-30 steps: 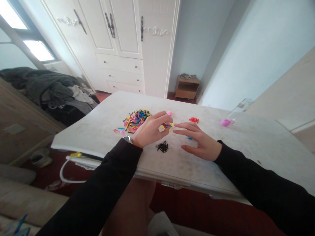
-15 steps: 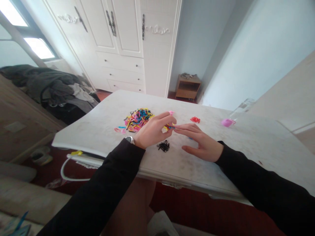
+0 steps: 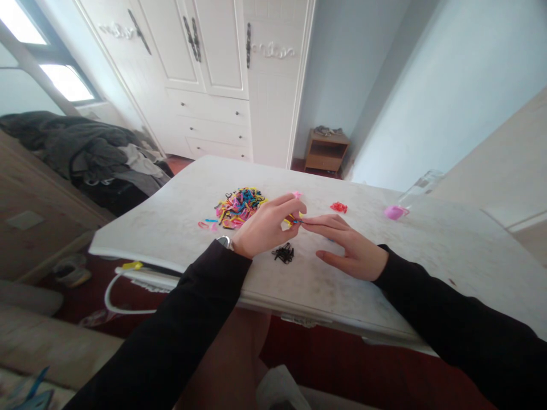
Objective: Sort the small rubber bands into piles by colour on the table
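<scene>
In the head view, the watch (image 3: 225,242) on the left wrist shows a dial too small to read, and the raised scrollwork (image 3: 273,51) on the wardrobe (image 3: 273,114) reads as ornament rather than lettering. The left hand (image 3: 265,228) pinches a few small bands (image 3: 293,220), blue and yellow among them, between thumb and fingers above the table (image 3: 448,245). The right hand (image 3: 352,247) reaches in with its fingers extended and its thumb apart, its foremost fingertips meeting the pinched bands; whether they grip one cannot be told. The multicoloured pile (image 3: 240,206) lies just beyond the left wrist, a black heap (image 3: 284,253) on the near side between the hands, a red cluster (image 3: 339,207) beyond the right hand, and some pink pieces (image 3: 297,195) behind the left fingers. Compared with a second ago, the gap between the two hands' fingertips has closed, and the blue bit then visible beside the right hand is hidden; the piles keep their places.
</scene>
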A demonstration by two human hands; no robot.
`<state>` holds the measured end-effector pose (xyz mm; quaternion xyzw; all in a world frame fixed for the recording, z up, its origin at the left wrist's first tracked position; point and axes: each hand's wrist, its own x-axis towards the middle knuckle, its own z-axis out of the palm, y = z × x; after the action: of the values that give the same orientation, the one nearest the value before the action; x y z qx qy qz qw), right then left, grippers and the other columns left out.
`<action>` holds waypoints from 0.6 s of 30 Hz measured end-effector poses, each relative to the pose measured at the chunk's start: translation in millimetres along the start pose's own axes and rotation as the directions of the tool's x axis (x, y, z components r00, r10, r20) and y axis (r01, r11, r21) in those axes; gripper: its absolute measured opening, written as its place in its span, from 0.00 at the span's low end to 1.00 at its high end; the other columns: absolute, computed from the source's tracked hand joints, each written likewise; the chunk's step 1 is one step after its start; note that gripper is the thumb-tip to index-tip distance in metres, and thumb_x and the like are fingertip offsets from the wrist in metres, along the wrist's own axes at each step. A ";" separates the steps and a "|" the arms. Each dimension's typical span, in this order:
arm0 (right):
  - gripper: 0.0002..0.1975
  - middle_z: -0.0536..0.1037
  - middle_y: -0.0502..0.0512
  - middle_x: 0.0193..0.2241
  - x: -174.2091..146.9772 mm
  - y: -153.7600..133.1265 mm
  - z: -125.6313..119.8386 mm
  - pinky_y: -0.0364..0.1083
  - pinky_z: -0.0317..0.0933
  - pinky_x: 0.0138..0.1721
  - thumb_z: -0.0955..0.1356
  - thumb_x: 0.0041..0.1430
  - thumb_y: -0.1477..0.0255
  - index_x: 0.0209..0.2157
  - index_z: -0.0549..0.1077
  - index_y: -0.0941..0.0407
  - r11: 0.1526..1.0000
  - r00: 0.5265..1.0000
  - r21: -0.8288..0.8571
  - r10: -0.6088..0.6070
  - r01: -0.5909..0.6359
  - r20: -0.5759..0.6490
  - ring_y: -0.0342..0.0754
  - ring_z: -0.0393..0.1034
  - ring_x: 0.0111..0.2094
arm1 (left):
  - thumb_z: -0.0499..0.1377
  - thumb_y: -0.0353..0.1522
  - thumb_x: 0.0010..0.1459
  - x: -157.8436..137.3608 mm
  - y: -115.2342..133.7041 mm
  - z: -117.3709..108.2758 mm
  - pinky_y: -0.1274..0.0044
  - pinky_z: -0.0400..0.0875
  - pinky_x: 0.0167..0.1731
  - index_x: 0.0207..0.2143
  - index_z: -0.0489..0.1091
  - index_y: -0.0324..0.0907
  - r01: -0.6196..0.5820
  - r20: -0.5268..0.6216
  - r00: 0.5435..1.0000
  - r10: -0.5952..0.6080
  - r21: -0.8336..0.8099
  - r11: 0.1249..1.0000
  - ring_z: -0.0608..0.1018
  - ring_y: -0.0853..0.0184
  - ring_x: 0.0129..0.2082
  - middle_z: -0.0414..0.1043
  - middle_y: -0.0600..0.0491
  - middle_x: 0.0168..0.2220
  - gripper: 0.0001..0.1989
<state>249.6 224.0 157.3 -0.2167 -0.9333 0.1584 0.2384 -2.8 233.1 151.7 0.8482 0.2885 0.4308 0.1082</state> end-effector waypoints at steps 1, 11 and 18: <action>0.32 0.71 0.60 0.66 0.2 -0.3 -0.1 0.65 0.62 0.64 0.69 0.68 0.70 0.71 0.62 0.46 1.000 1.000 0.000 0.000 0.000 0.000 0.60 0.66 0.64 | 0.59 0.21 0.58 0.2 0.0 0.0 0.79 0.78 0.39 0.41 0.69 0.43 0.002 0.002 1.000 -0.002 -0.005 1.000 0.79 0.70 0.37 0.72 0.53 0.39 0.11; 0.30 0.71 0.61 0.65 1.2 -1.3 -0.7 0.63 0.63 0.64 0.66 0.71 0.71 0.71 0.61 0.46 1.000 1.000 -0.022 -0.001 0.001 -0.010 0.59 0.67 0.64 | 0.60 0.20 0.55 0.3 -1.8 0.8 0.80 0.78 0.37 0.42 0.69 0.42 0.040 -0.002 0.999 -0.040 -0.052 0.998 0.79 0.72 0.34 0.72 0.54 0.38 0.14; 0.30 0.72 0.62 0.64 1.3 -1.2 -0.2 0.63 0.64 0.64 0.65 0.71 0.72 0.71 0.61 0.47 0.999 1.000 -0.045 -0.012 0.011 -0.017 0.58 0.68 0.63 | 0.61 0.20 0.54 -0.6 -2.9 1.6 0.81 0.77 0.37 0.44 0.69 0.43 0.046 -0.020 0.999 -0.047 -0.064 0.997 0.79 0.73 0.33 0.72 0.56 0.37 0.17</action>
<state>248.3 223.6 158.4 -0.2179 -0.9358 0.1342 0.2425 -3.0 235.2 149.1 0.8328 0.2957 0.4460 0.1419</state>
